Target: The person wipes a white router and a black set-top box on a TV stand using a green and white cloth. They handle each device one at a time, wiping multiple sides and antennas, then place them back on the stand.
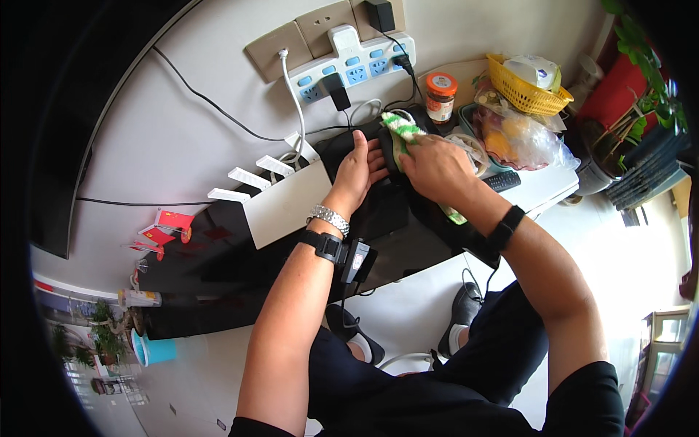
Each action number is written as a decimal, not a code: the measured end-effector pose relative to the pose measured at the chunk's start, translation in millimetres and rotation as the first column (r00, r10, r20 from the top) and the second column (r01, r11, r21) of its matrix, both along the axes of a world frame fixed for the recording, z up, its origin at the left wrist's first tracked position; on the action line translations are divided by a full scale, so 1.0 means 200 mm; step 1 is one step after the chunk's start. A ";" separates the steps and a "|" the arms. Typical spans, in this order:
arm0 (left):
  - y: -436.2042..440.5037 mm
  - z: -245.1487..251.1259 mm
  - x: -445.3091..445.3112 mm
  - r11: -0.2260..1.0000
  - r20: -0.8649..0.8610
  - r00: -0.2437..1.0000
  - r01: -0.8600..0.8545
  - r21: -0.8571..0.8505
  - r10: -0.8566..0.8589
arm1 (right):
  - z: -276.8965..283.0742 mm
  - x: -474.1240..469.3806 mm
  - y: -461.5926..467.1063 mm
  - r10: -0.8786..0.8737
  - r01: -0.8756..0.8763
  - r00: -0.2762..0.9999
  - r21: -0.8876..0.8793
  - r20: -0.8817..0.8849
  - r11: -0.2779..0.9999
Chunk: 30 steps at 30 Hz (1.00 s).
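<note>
My right hand (437, 166) grips a green-and-white striped cloth (403, 127) and presses it against a dark, flat object (385, 146). Much of that object is covered by the cloth and hand, so its kind is unclear. At its left edge is my left hand (357, 170), thumb raised and fingers reaching behind the object to hold it. Both hands are above a glossy black cabinet top (404, 218). A lower end of cloth (454, 214) shows beneath my right wrist. Just left of my left hand stands a white router (289, 205) with several raised antennas.
Behind the hands, a white power strip (355, 65) with plugs and cables is on the wall. A red-lidded jar (440, 98), a yellow basket (524, 90), a plastic bag (505, 131) and a remote control (501, 181) are to the right. Small red flags (173, 219) stand at left.
</note>
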<state>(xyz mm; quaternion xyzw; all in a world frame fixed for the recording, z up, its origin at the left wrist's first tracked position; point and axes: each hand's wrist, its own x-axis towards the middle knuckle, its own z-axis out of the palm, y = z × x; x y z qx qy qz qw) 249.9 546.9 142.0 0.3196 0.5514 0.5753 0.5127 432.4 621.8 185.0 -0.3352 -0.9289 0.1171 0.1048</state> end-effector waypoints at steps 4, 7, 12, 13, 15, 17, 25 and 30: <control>0.00 0.00 0.00 0.999 0.045 0.998 0.043 0.028 -0.044 | -0.07 -0.06 0.04 0.036 -0.014 0.992 0.183 -0.119 0.983; 0.00 -0.01 -0.02 0.998 0.100 0.994 0.040 0.057 -0.045 | -0.10 -0.09 -0.01 0.190 -0.149 0.959 0.198 -0.211 0.969; 0.01 -0.02 -0.04 0.999 0.087 0.995 0.040 0.031 -0.043 | -0.08 -0.01 -0.07 0.118 -0.093 0.991 0.308 -0.063 0.947; 0.01 -0.03 -0.03 0.998 0.070 0.997 0.041 0.042 -0.044 | -0.08 -0.02 -0.05 0.009 0.005 0.998 0.204 -0.068 0.979; 0.00 -0.02 -0.03 0.999 0.019 1.000 0.024 0.028 -0.025 | -0.08 -0.03 0.00 -0.020 0.039 0.992 0.153 -0.127 0.988; 0.01 -0.01 -0.03 0.998 0.048 0.997 0.056 0.038 -0.058 | -0.10 -0.05 0.04 0.109 -0.067 0.983 0.257 -0.151 0.964; 0.00 0.00 -0.02 0.995 0.064 0.994 0.088 0.047 -0.091 | -0.10 0.03 -0.09 0.135 -0.124 0.990 0.194 -0.043 0.973; -0.01 0.02 -0.01 0.996 0.033 0.996 0.083 0.030 -0.084 | -0.10 0.00 -0.03 0.085 -0.059 0.987 0.187 -0.139 0.981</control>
